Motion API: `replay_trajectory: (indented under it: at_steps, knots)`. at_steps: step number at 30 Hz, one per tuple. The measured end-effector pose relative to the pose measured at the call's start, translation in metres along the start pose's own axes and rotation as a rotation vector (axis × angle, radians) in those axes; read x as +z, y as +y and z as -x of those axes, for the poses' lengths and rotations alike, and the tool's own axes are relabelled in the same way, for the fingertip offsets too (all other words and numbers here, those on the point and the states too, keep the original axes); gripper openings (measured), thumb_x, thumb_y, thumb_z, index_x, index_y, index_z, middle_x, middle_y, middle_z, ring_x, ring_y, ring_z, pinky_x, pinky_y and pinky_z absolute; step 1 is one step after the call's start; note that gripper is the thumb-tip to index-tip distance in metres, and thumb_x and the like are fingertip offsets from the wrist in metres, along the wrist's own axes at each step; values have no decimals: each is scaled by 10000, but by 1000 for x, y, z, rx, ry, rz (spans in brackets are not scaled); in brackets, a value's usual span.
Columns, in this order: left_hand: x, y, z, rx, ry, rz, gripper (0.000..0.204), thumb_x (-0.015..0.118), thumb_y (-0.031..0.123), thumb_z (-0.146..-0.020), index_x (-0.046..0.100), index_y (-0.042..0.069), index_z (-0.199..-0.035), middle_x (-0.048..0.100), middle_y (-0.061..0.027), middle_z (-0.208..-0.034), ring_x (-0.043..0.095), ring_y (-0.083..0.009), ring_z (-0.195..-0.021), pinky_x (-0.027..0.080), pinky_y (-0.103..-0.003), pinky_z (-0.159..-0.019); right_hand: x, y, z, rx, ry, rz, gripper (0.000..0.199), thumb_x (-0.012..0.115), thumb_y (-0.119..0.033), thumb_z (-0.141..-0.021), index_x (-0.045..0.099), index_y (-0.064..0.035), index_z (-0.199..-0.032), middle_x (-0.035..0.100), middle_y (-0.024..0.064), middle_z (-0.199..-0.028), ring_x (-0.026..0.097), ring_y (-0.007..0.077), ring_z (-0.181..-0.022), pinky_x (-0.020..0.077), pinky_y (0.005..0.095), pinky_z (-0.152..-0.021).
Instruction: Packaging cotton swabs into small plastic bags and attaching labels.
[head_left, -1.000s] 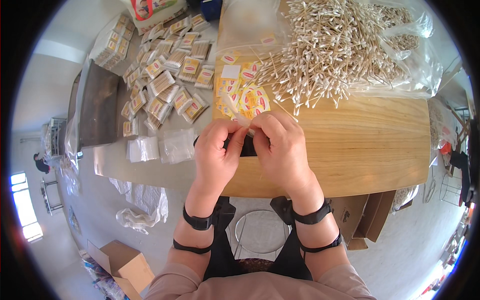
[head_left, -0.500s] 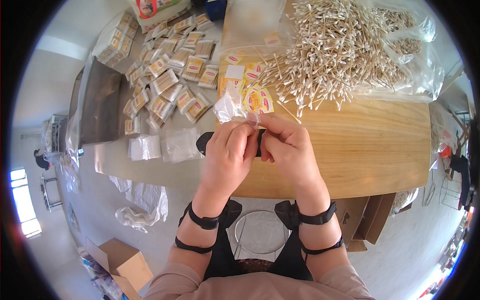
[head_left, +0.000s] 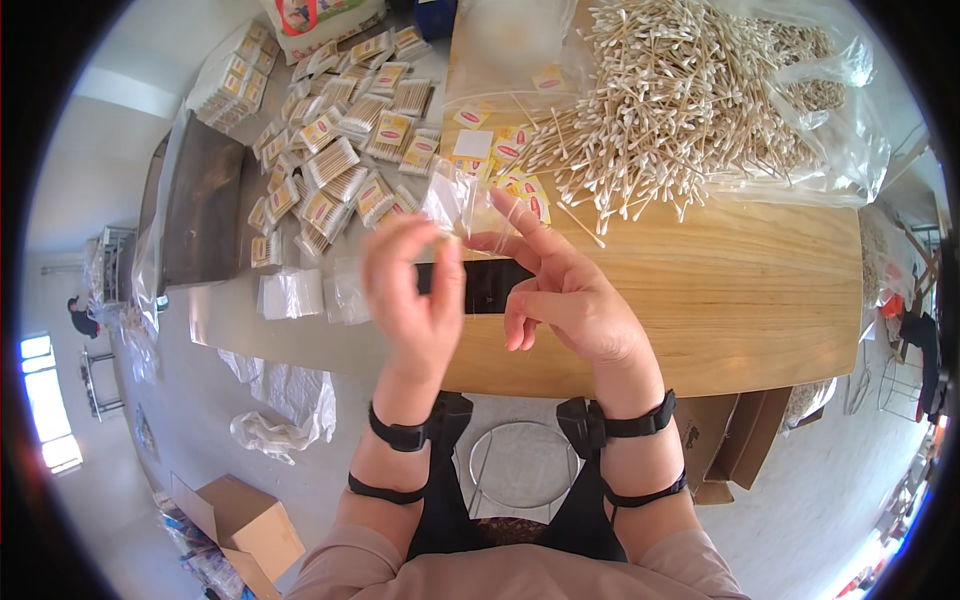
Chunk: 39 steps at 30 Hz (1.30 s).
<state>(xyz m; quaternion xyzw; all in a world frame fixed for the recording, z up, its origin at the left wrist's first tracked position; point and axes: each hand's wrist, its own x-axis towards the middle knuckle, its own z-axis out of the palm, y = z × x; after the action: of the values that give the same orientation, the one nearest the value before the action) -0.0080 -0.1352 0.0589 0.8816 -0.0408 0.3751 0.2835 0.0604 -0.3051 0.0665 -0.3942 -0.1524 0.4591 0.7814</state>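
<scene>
My right hand [head_left: 575,295] is over the front of the wooden board, holding a small clear plastic bag [head_left: 465,205] at its extended fingertips. Its thumb and lower fingers bend inward. Left of it is my left hand [head_left: 412,290], blurred by motion, with thumb and forefinger tips close together. Whether anything sits between them I cannot make out. A flat black object [head_left: 490,287] lies on the table between and partly behind my hands. Just beyond the bag are yellow printed cards [head_left: 510,145]. Near my left hand lie stacks of flat clear bags [head_left: 290,295].
A big heap of cotton swabs [head_left: 670,110] covers the back right, with clear plastic sheeting [head_left: 830,165] around it. Many filled swab packets [head_left: 335,165] lie piled at the back left, beside a grey bin [head_left: 205,205]. An open cardboard box [head_left: 245,525] stands on the floor.
My hands, together at the bag before, have parted. The left has moved left and toward me; the right has opened out somewhat with the bag still at its fingertips.
</scene>
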Motion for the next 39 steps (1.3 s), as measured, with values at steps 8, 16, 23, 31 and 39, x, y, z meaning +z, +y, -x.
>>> replay_trajectory:
  at_steps: [8,16,23,31,39]
  knots:
    - [-4,-32,6,-923,128,934,341,684,168,-933,558,8,-1206,622,-58,-1115,588,-118,-999,489,-293,-855,-2,1,0,75,-26,-41,762,527,57,-839,257,-81,-1538,571,210,-1285,665,178,-634,528,250,-573]
    - [4,-29,12,-756,33,821,165,632,160,-965,613,35,-1071,675,-46,-955,657,-121,-819,557,-274,-719,-6,9,-4,108,-18,63,533,543,7,-903,470,-46,-1428,671,56,-920,642,118,-649,535,242,-607]
    - [2,-24,9,-892,120,797,221,618,258,-976,643,39,-972,675,-45,-896,656,-118,-748,565,-265,-619,-5,7,-2,134,67,90,551,539,3,-884,444,19,-1426,640,56,-705,630,142,-618,508,248,-588]
    - [4,-21,10,-867,153,648,222,643,255,-962,645,38,-914,652,-16,-783,627,-89,-703,541,-235,-596,-10,10,-3,184,-45,-31,618,525,40,-860,373,32,-1460,682,147,-906,644,155,-611,523,262,-565]
    - [7,-17,9,-745,271,552,202,661,213,-953,633,29,-874,646,-8,-779,554,-50,-610,476,-213,-524,-3,5,-2,99,-79,-43,684,539,23,-866,283,22,-1500,498,258,-1344,639,164,-609,525,267,-548]
